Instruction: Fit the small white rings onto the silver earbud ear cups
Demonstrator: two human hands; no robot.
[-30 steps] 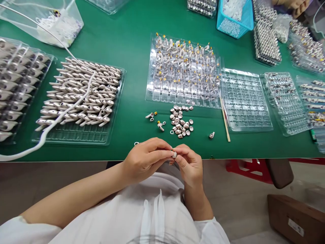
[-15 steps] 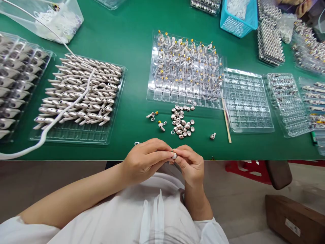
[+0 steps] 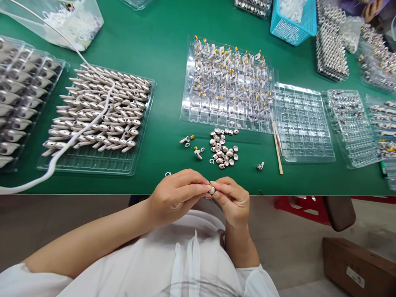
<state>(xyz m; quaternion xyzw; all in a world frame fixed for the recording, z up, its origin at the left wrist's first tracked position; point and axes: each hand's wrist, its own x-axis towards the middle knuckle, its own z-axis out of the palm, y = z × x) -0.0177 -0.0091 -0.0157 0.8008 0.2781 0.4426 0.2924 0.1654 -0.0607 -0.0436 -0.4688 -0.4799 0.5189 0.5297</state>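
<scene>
At the table's front edge my left hand (image 3: 177,193) and my right hand (image 3: 232,199) meet, fingertips pinched from both sides on one small white earbud part (image 3: 212,190). Fingers cover most of it. Just beyond lies a loose cluster of small beige earbud caps (image 3: 222,149). Left of that cluster are two earbud pieces with gold flex ends, one upper (image 3: 185,140) and one lower (image 3: 198,154), with small white rings beside them. Another white ring (image 3: 167,174) lies near my left hand. A single earbud piece (image 3: 260,166) rests to the right.
A clear tray (image 3: 192,113) of earbud parts stands behind the caps, beside another clear tray (image 3: 305,159) and a wooden stick (image 3: 277,148). Leftward, a white cable (image 3: 74,140) crosses a tray of beige earbud shells (image 3: 123,105). A blue basket (image 3: 292,31) stands farther back; another person's hand (image 3: 371,10) shows top right.
The view has shifted slightly, so the table's things appear a little farther right. Both hands keep the same pinch on the earbud part.
</scene>
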